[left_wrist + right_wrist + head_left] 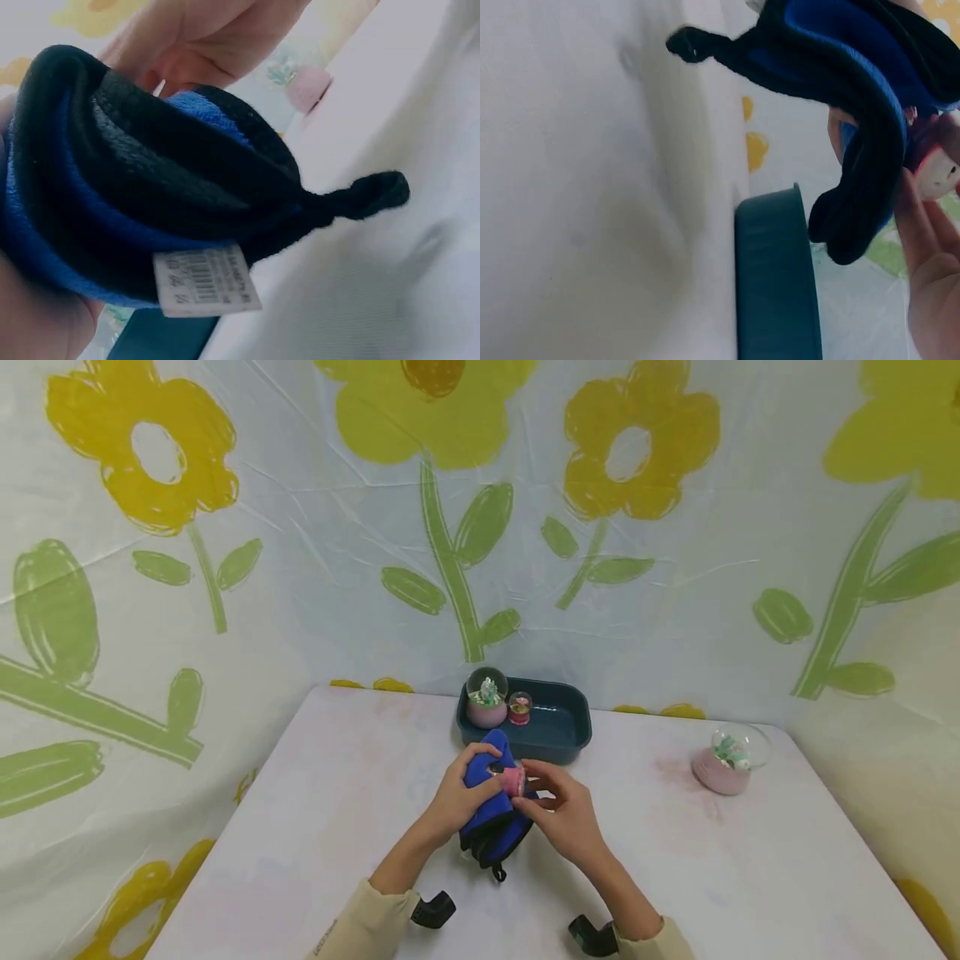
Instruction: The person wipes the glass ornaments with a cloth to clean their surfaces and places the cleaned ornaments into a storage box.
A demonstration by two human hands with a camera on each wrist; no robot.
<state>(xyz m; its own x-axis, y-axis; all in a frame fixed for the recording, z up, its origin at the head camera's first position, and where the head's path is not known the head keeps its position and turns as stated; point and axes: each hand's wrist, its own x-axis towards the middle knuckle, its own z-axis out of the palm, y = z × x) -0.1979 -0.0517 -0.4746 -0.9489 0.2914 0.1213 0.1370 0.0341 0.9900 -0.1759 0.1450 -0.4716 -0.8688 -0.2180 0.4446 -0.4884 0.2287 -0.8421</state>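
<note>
A folded blue cloth (487,806) with black edging, a hanging loop and a white label (206,281) is held up over the table. My left hand (459,789) grips it from the left side, thumb across the front. Against the cloth is a small snow globe (513,782) with a pink base; its glass part is mostly hidden by cloth and fingers. My right hand (558,806) pinches this base from the right between thumb and fingers. In the right wrist view the base's pale underside (936,174) shows beside the fingers.
Behind the hands a dark teal tray (573,720) stands on the white table (315,810). A large snow globe (487,697) and a small one (520,708) stand in its left part. Another large snow globe (726,762) is on the table at the right.
</note>
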